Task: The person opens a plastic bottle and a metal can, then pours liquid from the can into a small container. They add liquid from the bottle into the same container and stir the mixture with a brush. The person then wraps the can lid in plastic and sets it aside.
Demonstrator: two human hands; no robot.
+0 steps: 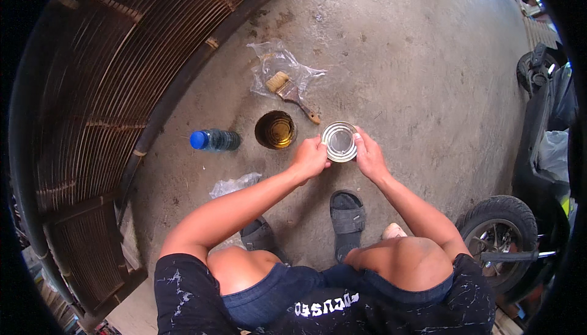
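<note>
Between both hands I hold a round metal can [339, 141], its ringed silvery end facing up. My left hand [310, 159] grips its left side, fingers bent against the rim. On the opposite side my right hand [370, 156] is closed round it, thumb near the top edge. Just left of it stands an open tin [276, 130] with amber liquid or a shiny yellowish bottom inside; I cannot tell which. A paintbrush [292, 95] with pale bristles lies beyond the cans, partly on a clear plastic bag [278, 59].
A clear bottle with a blue cap [214, 140] lies left of the tin. Another crumpled plastic piece [235, 184] is by my left sandal [260, 237]. A bamboo bench [122, 59] fills the left side. A motorbike wheel [500, 237] stands at the right on the concrete floor [428, 78].
</note>
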